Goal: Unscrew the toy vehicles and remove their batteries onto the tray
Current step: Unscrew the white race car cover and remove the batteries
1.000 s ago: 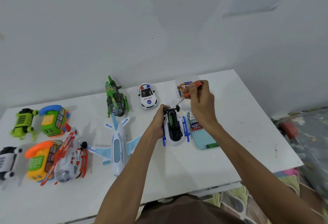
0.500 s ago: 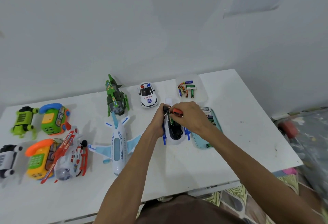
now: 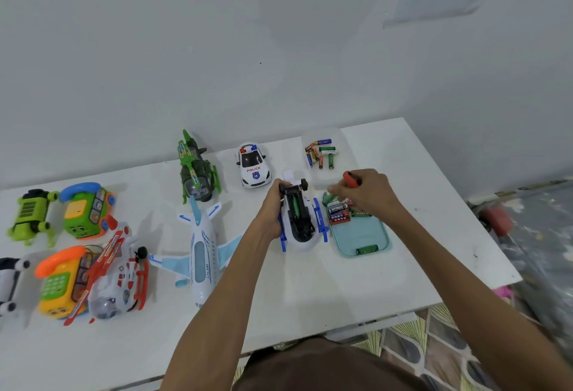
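The desk shows a smooth white top with a dull sheen. On it, the upturned toy is hard plastic: a glossy white hull and a matt black underside. The police car and the airplane gleam, slick moulded plastic both. The tray is pale teal plastic, smooth and satin. The tub is clear plastic, and its batteries wear shiny printed wrappers. The screwdriver looks like orange plastic. On the matt painted wall hangs a thin paper sheet.

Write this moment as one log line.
left hand: holds toy vehicle | right hand: grips screwdriver, near tray | compartment: open, green battery inside
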`<state>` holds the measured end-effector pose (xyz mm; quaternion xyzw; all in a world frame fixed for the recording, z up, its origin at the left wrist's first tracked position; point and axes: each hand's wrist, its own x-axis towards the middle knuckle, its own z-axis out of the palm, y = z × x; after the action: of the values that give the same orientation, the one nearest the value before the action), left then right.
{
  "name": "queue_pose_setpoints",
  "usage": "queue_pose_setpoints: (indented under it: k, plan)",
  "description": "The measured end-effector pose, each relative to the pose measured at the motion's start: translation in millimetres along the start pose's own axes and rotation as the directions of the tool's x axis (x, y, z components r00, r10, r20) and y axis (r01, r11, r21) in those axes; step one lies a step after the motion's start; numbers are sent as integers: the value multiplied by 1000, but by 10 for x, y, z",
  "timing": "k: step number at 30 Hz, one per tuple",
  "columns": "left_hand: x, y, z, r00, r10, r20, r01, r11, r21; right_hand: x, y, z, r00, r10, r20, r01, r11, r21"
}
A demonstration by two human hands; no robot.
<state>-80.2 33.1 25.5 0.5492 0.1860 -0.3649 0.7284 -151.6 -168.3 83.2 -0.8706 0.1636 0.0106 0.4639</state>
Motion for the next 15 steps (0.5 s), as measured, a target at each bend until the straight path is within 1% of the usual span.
queue_pose_setpoints:
  k: [1, 3, 7, 10, 15]
  plan:
    - [6, -3, -5, 1000, 0, -1, 0, 1000, 1, 11, 76, -28, 999, 44, -5, -44, 998, -47]
    - [11, -7, -6, 1000, 0, -1, 0, 1000, 10, 14, 239, -45, 991, 131, 28, -126, 982, -140]
    - [9, 1, -9, 1000, -8, -11, 8, 1000, 19, -2, 448, 24, 958, 237, 160, -206, 960, -189]
    - [8, 4, -14, 1000, -10, -17, 10, 1000, 19, 10, 501, 100, 953, 240, 184, -197, 954, -228]
    - [5, 0, -9, 1000, -16, -23, 17, 1000, 21, 45, 565, 196, 976, 183, 120, -132, 929, -346]
